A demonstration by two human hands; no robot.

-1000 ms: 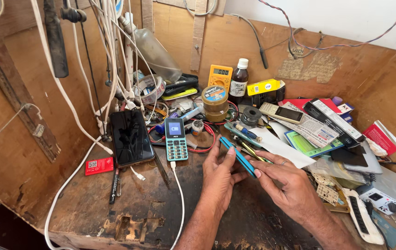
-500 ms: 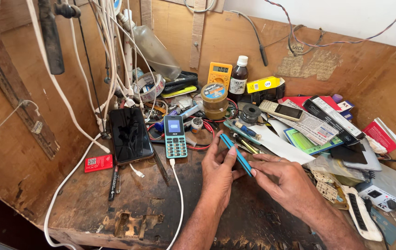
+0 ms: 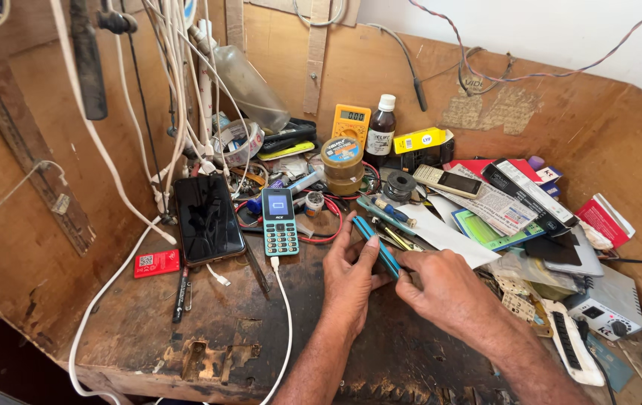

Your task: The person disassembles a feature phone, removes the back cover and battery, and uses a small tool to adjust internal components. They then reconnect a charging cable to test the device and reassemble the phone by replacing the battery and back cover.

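My left hand [image 3: 349, 274] and my right hand [image 3: 441, 289] together hold a thin blue phone [image 3: 377, 244] edge-up over the worn wooden workbench [image 3: 231, 322]. The left fingers pinch its near side and the right fingers press at its lower end. A teal keypad phone [image 3: 280, 221] lies just left of my hands with a white cable [image 3: 285, 322] plugged into its bottom. A black smartphone [image 3: 208, 219] lies face up further left.
Tape rolls [image 3: 342, 165], a yellow multimeter [image 3: 352, 125], a dark bottle [image 3: 379, 131], phones, boxes and papers crowd the back and right. White cables [image 3: 178, 90] hang at the left wall. A red card [image 3: 156, 263] and a pen [image 3: 180, 294] lie at left.
Both hands have stayed on the blue phone, shifting only slightly; the view has drifted a little.
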